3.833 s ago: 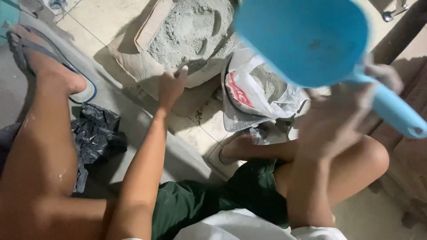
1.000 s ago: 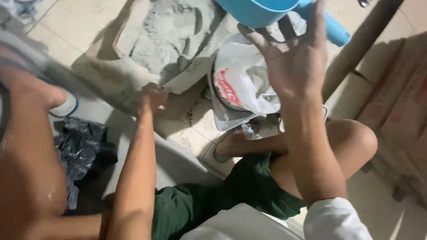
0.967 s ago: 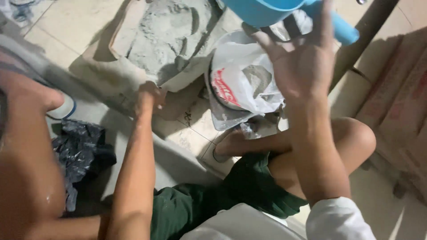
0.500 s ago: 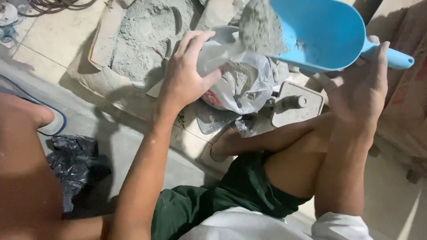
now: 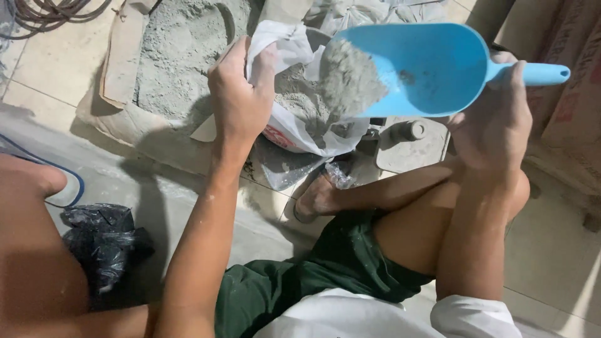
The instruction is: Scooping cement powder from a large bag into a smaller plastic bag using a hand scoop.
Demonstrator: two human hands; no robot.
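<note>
My right hand [image 5: 491,116] grips the handle of a blue plastic scoop [image 5: 432,66], tilted so that grey cement powder [image 5: 350,78] slides off its front lip. Below the lip is a white plastic bag [image 5: 294,125] partly filled with the same powder. My left hand [image 5: 241,94] holds the bag's upper edge, keeping its mouth wide. The bag rests on the floor in front of my folded right leg.
A big torn paper sack of grey cement [image 5: 169,56] lies open at the upper left. A black plastic bag [image 5: 103,241] is crumpled by my left knee. Coiled cable [image 5: 50,12] is at the top left, stacked sacks [image 5: 570,106] at the right.
My left hand left the floor and took hold of the white bag's edge. The scoop came down from overhead and now tips powder into the bag.
</note>
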